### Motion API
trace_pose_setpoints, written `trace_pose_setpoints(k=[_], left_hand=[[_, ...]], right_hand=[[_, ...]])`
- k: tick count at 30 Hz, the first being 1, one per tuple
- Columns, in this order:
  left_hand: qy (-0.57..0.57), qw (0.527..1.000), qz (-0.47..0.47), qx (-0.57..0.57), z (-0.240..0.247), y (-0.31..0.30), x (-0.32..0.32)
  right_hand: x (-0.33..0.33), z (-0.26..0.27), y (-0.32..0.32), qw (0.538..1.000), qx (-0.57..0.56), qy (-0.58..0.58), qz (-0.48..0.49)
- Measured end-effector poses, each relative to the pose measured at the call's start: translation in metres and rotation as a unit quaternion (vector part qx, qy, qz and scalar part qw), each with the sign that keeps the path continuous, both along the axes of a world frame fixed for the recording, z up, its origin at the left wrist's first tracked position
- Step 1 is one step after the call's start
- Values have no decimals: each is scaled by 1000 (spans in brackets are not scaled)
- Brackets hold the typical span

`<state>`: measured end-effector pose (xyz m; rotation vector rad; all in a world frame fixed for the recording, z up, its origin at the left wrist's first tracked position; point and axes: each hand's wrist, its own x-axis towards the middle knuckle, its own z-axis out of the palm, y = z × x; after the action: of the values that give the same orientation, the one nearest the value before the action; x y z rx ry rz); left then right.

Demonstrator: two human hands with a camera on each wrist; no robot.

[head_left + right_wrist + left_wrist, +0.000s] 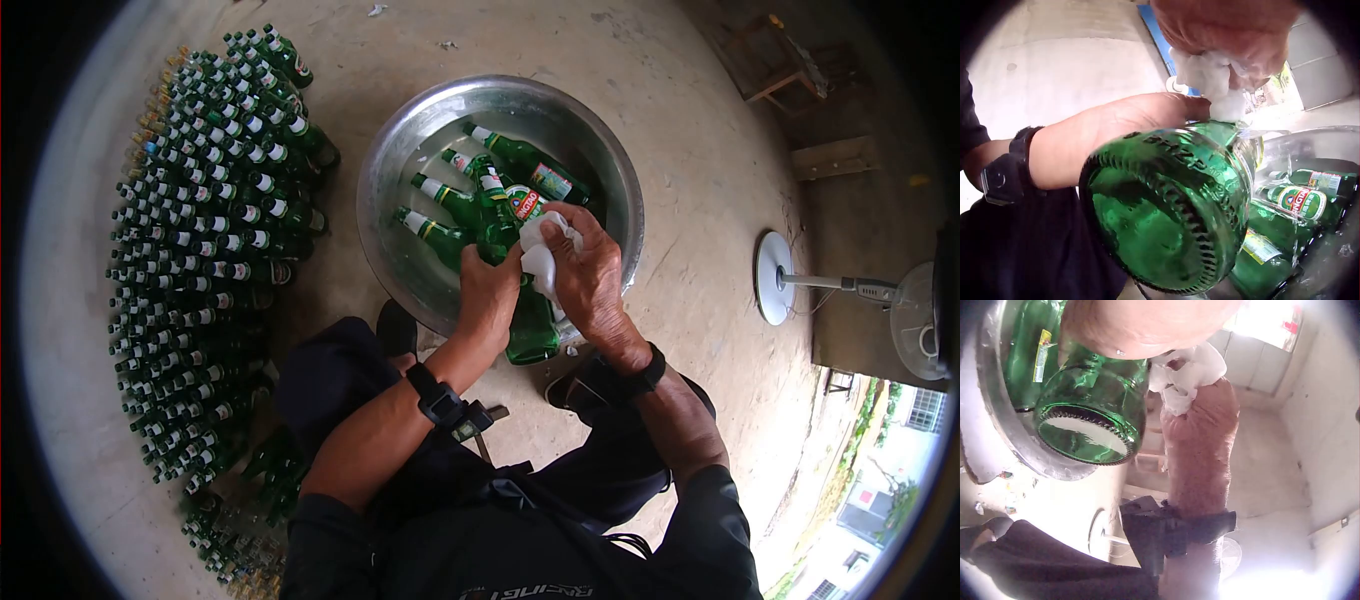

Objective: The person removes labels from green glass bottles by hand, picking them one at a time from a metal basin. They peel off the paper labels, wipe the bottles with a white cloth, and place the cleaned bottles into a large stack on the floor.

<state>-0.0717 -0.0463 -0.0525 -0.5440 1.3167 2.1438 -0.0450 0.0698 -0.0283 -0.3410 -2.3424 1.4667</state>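
My left hand (488, 296) grips a green glass bottle (533, 332) over the near side of a round metal basin (372, 215). The bottle's ridged base tips toward me and fills much of the right wrist view. In my right hand (590, 268) is a crumpled white cloth (540, 258), pinched between thumb and fingers right beside the bottle. My hands hide part of the held bottle in the head view. Behind them, several green bottles (448, 197) lie in water in the basin, some with red, white and green labels (1300, 202).
A large crowd of upright green bottles (220, 240) stands on the floor to the left. At the right are a pedestal fan (775, 278) and a wooden frame (790, 82) near the wall. My feet and knees flank the near side of the basin.
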Motion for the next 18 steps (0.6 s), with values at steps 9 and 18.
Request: trace_pose_setpoints(k=[9,18], left_hand=[[40,999,16,-7,-15,-5,-10],[61,995,64,43,6,-22,-22]], right_hand=[[-1,15,7,999,4,-13,-35],[-10,8,44,986,-142,-91,-9]])
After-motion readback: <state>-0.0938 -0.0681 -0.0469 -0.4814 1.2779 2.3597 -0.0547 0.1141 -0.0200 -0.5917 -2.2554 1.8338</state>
